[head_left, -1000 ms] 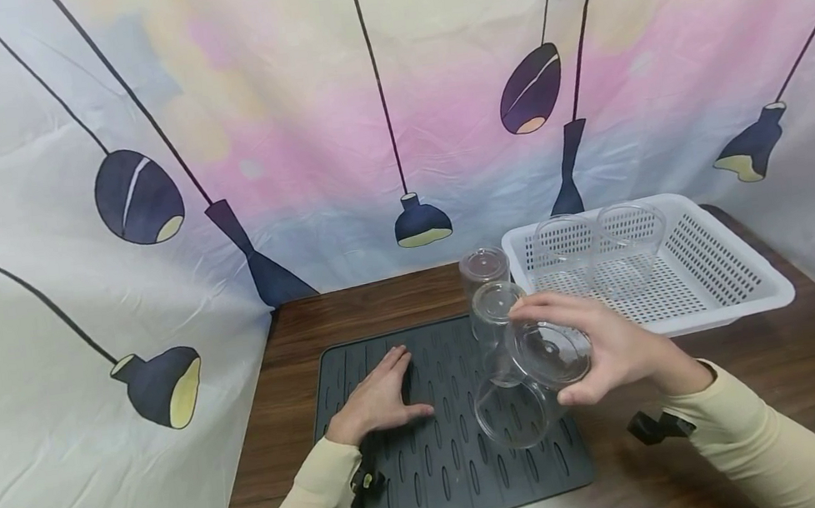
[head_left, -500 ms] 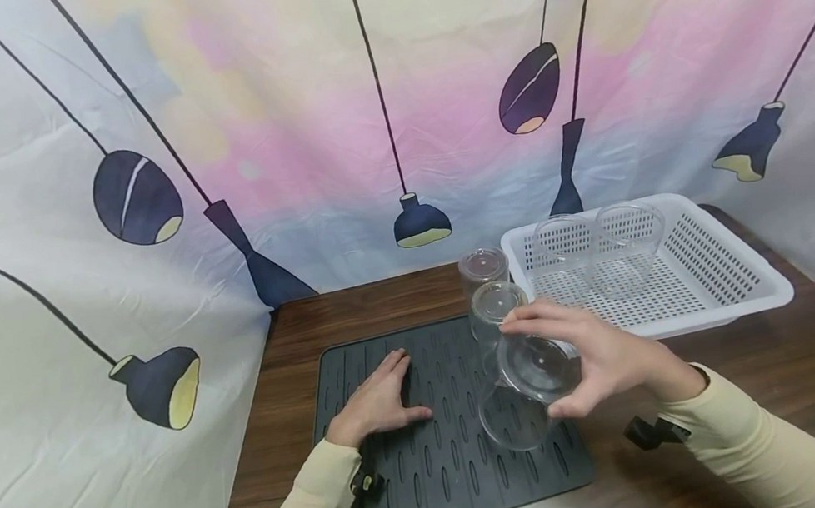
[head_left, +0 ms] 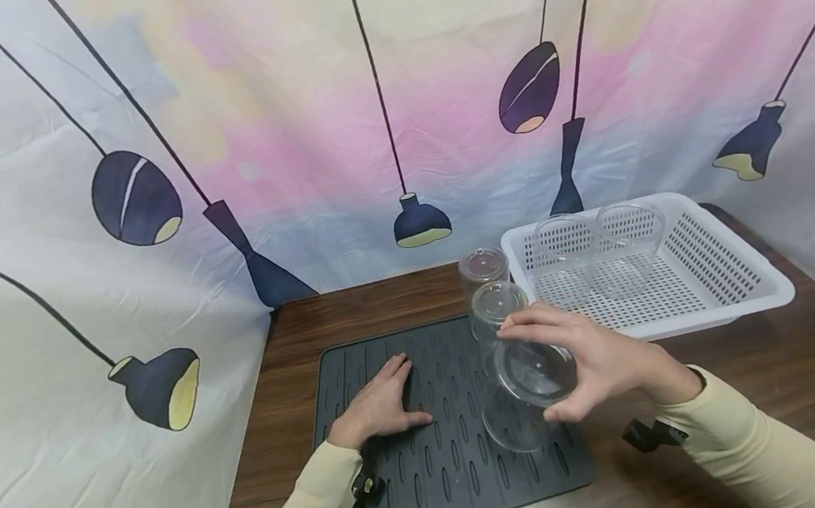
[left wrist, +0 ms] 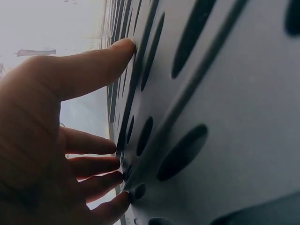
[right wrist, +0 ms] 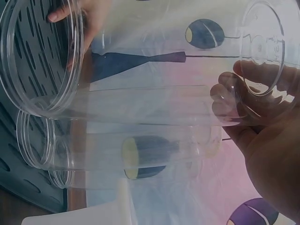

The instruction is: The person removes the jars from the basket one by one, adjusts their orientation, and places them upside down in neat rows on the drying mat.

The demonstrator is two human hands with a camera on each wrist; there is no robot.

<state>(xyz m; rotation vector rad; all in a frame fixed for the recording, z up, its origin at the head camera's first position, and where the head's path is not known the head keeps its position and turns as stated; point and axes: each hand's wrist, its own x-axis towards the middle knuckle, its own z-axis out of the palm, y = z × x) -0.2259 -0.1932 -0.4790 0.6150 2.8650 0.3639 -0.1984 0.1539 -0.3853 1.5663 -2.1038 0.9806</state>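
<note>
My right hand (head_left: 601, 362) grips a large clear cup (head_left: 521, 425) near its base, thumb on one side and fingers on the other. The cup is upside down, its rim at the dark ribbed drying mat (head_left: 464, 482); whether the rim touches the mat I cannot tell. In the right wrist view the base of the cup (right wrist: 262, 42) is in the hand. My left hand (head_left: 375, 404) rests on the mat, fingers extended and thumb apart, holding nothing. Just behind the held cup stand two more inverted clear cups, a nearer one (head_left: 498, 302) and a farther one (head_left: 483, 265).
A white perforated basket (head_left: 753, 303) stands at the back right, with clear cups (head_left: 633, 249) in it. The brown wooden table (head_left: 353, 306) shows around the mat. Behind it hangs a cloth (head_left: 318, 130) printed with lamps.
My right hand has moved slightly left with the cup, which has come more upright in its inverted position. The left hand stays on the mat.
</note>
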